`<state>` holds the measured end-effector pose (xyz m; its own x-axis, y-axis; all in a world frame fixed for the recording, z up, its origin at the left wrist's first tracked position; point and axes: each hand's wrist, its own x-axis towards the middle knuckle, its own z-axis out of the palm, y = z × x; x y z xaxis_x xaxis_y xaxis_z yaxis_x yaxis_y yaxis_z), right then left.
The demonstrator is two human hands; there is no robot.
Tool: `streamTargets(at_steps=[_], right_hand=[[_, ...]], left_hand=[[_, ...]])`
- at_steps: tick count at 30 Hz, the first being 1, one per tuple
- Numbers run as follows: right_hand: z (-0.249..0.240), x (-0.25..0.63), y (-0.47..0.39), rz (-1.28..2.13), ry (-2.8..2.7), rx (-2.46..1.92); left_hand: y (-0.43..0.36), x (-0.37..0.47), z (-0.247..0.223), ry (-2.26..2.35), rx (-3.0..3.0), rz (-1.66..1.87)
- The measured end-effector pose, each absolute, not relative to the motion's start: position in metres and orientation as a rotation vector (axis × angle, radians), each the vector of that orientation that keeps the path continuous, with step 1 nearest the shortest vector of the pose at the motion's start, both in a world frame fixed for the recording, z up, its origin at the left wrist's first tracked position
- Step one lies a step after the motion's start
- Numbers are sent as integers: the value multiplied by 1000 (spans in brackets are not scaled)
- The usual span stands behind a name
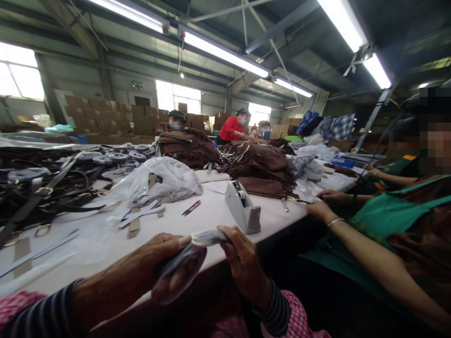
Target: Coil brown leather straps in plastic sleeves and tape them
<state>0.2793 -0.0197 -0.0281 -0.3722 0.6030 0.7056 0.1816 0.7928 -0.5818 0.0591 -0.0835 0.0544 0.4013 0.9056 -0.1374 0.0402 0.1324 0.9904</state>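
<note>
Between my two hands, just in front of the table edge, is a wrapped strap (209,238), greyish and looped, with a pale band around it. My left hand (164,263) is closed on its left part, thumb on top and fingers showing through clear plastic. The fingertips of my right hand (243,258) pinch its right end. Beyond them on the white table (197,220) stand a grey tape dispenser (243,206) and small thread snips (191,208). What the wrapping covers inside my left palm is partly hidden.
Dark straps with buckles (45,188) heap at the left, beside a clear plastic bag (165,180). Brown fringed bags (260,164) pile at the centre back. At the right, a person in a green apron (384,216) reaches over the table edge. More people stand behind the piles.
</note>
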Motion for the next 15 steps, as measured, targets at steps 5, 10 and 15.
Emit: streamTargets(at_steps=[5,10,15], right_hand=[[-28,226,-9,946,-1467,-706],[-14,190,15,1615,-1079,-559],[-19,185,37,2022,-876,-491]], left_hand=[[-65,87,73,801,1027,1141],[-17,89,74,781,882,1370],[18,80,52,878,950,1400]])
